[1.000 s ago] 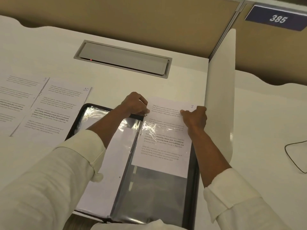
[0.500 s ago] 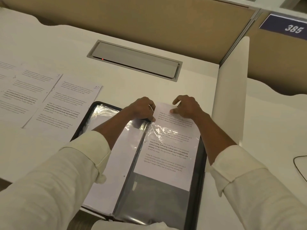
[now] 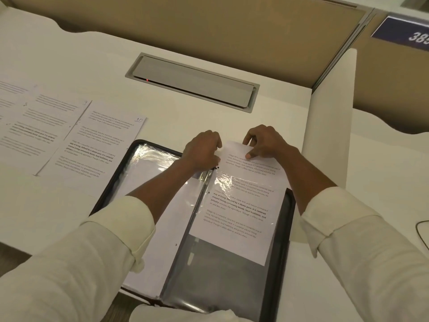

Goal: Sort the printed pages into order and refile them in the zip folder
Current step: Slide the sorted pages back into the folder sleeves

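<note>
As right hand [image 3: 267, 143] pinches page [image 3: 241, 205], left hand [image 3: 201, 152] seemingly holds sleeve [image 3: 220, 273].

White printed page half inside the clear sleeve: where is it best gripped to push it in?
Pinch the white printed page at its bare top edge, coming from the far side, as the right hand does: only that strip sticks out of the clear plastic sleeve, whose mouth the left hand holds.

The scene is taken from one head-worn camera, aimed forward and down. The desk [image 3: 185, 117] and zip folder [image 3: 282, 263] are seen closely from above.
</note>
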`<action>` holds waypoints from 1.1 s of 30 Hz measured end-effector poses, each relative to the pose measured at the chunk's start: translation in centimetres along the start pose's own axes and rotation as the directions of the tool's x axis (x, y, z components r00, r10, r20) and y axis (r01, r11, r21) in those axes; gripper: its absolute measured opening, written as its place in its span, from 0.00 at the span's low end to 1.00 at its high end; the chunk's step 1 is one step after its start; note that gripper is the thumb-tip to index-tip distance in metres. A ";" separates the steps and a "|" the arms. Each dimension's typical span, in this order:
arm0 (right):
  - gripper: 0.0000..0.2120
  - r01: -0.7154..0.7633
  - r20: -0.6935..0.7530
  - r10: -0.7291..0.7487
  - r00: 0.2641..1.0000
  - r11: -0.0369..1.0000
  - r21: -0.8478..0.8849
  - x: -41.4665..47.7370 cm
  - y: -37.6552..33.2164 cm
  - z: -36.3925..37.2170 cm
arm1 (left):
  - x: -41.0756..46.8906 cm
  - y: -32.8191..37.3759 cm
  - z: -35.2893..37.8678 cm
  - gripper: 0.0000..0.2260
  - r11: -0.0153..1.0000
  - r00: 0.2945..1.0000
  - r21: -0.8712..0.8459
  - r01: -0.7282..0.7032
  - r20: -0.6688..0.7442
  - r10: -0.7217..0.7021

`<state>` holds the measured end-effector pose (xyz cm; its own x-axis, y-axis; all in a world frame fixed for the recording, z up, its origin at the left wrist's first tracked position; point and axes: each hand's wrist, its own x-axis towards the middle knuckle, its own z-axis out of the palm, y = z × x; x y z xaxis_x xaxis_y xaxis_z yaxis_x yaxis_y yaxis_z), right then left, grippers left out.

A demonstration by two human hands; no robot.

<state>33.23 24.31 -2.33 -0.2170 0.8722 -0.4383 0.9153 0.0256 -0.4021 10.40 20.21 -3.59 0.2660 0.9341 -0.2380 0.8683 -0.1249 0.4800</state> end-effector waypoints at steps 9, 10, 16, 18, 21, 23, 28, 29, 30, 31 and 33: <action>0.21 0.035 0.086 -0.038 0.996 0.999 0.040 0.6 0.1 -0.2 | -1.3 1.1 0.9 0.11 0.966 0.944 0.010 -0.259 0.213 0.251; 0.21 0.035 0.098 -0.040 0.994 0.998 0.048 0.7 0.1 -0.2 | -1.4 1.1 1.2 0.12 0.959 0.936 0.030 -0.281 0.230 0.267; 0.22 0.057 0.162 -0.068 0.984 0.996 0.072 1.2 0.2 -0.7 | -1.2 1.4 1.6 0.15 0.949 0.917 0.080 -0.305 0.293 0.270; 0.23 0.064 0.182 -0.073 0.981 0.996 0.057 1.5 0.1 -0.9 | -1.0 1.5 1.6 0.14 0.946 0.915 0.111 -0.304 0.310 0.257; 0.22 0.078 0.210 -0.083 0.974 0.996 0.034 1.9 -0.1 -1.0 | -0.6 1.4 1.3 0.11 0.932 0.914 0.194 -0.307 0.335 0.231; 0.22 0.081 0.227 -0.087 0.970 0.996 0.037 2.2 -0.2 -1.1 | -0.6 1.2 0.8 0.10 0.916 0.911 0.243 -0.319 0.346 0.225; 0.21 0.084 0.275 -0.093 0.957 0.996 0.043 2.9 -0.2 -1.2 | -0.6 0.4 -1.0 0.05 0.928 0.915 0.219 -0.302 0.338 0.219; 0.21 0.080 0.286 -0.090 0.954 0.996 0.046 3.0 -0.2 -1.2 | -0.6 0.3 -1.2 0.07 0.934 0.915 0.201 -0.295 0.341 0.216; 0.21 0.073 0.297 -0.085 0.951 0.996 0.052 3.0 -0.2 -1.3 | -0.6 0.3 -1.4 0.09 0.939 0.916 0.188 -0.288 0.341 0.213; 0.20 0.065 0.304 -0.081 0.949 0.996 0.062 3.1 -0.1 -1.3 | -0.6 0.2 -1.4 0.09 0.944 0.916 0.175 -0.281 0.341 0.210; 0.20 0.054 0.308 -0.077 0.948 0.995 0.084 3.3 0.2 -1.3 | -0.5 0.0 -1.3 0.08 0.957 0.916 0.131 -0.258 0.348 0.200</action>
<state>33.10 27.78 -2.78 -0.3810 0.6747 -0.6321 0.8704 0.0311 -0.4914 9.73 20.18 -2.34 0.5626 0.7147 -0.4156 0.8172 -0.4045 0.4105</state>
